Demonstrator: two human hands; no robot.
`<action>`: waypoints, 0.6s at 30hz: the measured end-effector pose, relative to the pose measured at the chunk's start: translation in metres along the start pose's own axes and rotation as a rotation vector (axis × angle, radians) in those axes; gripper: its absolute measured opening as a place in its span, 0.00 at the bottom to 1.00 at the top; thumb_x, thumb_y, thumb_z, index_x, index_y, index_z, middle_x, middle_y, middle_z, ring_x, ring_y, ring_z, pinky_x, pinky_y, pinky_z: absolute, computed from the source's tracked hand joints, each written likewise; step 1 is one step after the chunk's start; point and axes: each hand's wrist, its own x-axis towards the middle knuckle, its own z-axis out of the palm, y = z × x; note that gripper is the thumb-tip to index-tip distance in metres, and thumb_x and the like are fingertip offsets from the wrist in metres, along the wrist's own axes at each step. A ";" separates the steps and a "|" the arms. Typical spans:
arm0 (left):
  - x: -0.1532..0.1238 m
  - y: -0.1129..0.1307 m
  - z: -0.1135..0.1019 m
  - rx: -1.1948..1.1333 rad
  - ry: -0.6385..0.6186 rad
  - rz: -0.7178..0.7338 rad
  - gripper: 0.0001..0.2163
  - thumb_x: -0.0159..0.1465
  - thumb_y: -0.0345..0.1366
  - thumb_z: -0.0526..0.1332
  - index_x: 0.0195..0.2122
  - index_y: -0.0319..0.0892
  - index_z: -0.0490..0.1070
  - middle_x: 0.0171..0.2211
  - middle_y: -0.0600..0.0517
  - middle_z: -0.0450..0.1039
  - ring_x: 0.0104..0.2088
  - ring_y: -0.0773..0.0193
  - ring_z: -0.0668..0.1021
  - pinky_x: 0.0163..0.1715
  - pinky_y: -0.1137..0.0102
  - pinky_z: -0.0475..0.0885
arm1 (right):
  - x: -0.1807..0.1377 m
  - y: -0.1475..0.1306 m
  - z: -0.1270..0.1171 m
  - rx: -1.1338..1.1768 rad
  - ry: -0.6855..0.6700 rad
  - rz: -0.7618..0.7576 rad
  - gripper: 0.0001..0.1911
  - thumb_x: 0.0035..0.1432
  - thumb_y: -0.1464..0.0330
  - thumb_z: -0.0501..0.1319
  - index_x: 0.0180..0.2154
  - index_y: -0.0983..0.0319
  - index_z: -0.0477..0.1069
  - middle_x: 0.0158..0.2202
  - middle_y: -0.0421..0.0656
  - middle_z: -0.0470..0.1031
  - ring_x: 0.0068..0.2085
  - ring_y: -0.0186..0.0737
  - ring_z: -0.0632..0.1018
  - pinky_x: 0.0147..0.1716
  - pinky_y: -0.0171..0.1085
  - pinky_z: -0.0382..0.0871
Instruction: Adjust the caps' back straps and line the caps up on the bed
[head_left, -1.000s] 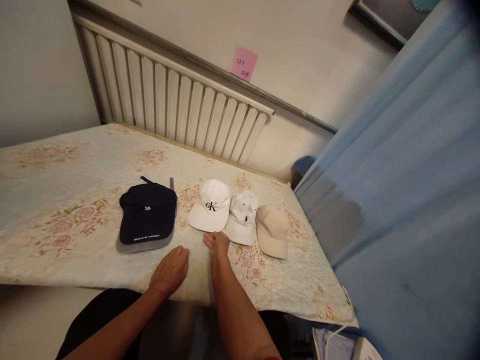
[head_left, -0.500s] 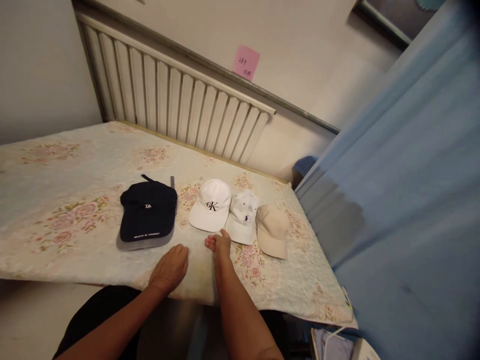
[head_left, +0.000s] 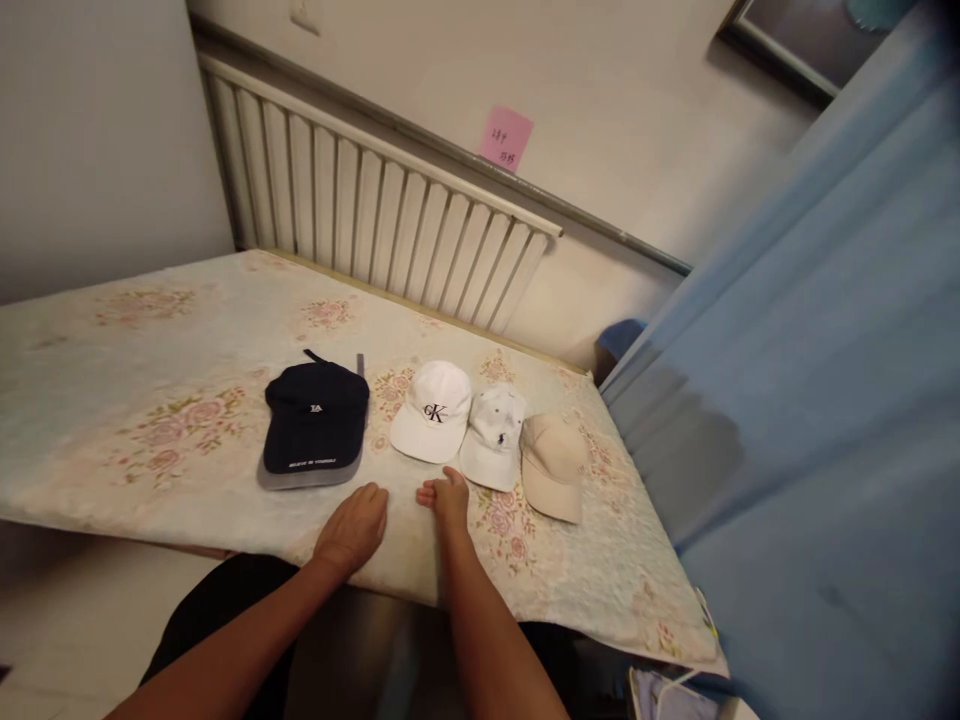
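Left grip (head_left: 352,525) lies palm-down and released on the floral tabletop (head_left: 150,440) near its front edge, just below the navy cap (head_left: 315,430). Right grip (head_left: 448,495) rests beside it with fingers loosely curled around nothing, just short of the brims of the white CK cap (head_left: 433,420) and the white emblem cap (head_left: 495,435); contact cannot be told. Beige cap (head_left: 553,465) ends the row at the right, all four brims toward the person.

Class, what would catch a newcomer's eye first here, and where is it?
Four fabric caps lie in a row on the floral quilted cloth: navy cap, white lettered cap, second white cap, beige cap. The left hand and right hand rest just before them; a pink sticky note is on the wall.
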 end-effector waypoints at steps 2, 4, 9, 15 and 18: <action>-0.001 0.000 0.000 0.003 -0.001 -0.005 0.10 0.66 0.27 0.48 0.34 0.41 0.67 0.34 0.46 0.68 0.38 0.56 0.71 0.42 0.63 0.66 | -0.011 0.003 -0.005 -0.070 -0.014 -0.058 0.26 0.46 0.76 0.55 0.51 0.71 0.61 0.22 0.38 0.73 0.20 0.39 0.77 0.20 0.37 0.74; -0.001 0.001 0.000 0.006 -0.001 -0.009 0.09 0.65 0.27 0.49 0.34 0.40 0.67 0.35 0.46 0.68 0.39 0.56 0.71 0.43 0.63 0.66 | -0.022 0.006 -0.012 -0.144 -0.022 -0.125 0.21 0.47 0.75 0.54 0.46 0.68 0.65 0.23 0.38 0.73 0.19 0.37 0.76 0.18 0.34 0.72; -0.002 0.002 -0.002 0.009 -0.002 -0.015 0.08 0.64 0.26 0.50 0.35 0.40 0.68 0.36 0.46 0.68 0.40 0.56 0.71 0.43 0.63 0.66 | -0.047 0.011 -0.039 -0.304 -0.003 -0.253 0.13 0.51 0.72 0.53 0.40 0.64 0.69 0.26 0.38 0.73 0.19 0.34 0.74 0.16 0.31 0.66; -0.003 0.003 -0.002 0.009 -0.005 -0.030 0.08 0.64 0.26 0.50 0.35 0.40 0.68 0.36 0.45 0.68 0.40 0.55 0.71 0.43 0.63 0.66 | -0.062 0.016 -0.067 -0.559 0.031 -0.490 0.11 0.58 0.69 0.52 0.39 0.62 0.71 0.27 0.40 0.74 0.21 0.34 0.73 0.23 0.33 0.65; -0.003 0.002 -0.001 0.008 -0.010 -0.038 0.08 0.64 0.26 0.50 0.35 0.40 0.68 0.36 0.45 0.69 0.40 0.56 0.71 0.44 0.63 0.66 | -0.066 0.021 -0.070 -0.753 0.034 -0.701 0.13 0.61 0.70 0.50 0.39 0.63 0.72 0.30 0.44 0.77 0.28 0.38 0.76 0.32 0.36 0.68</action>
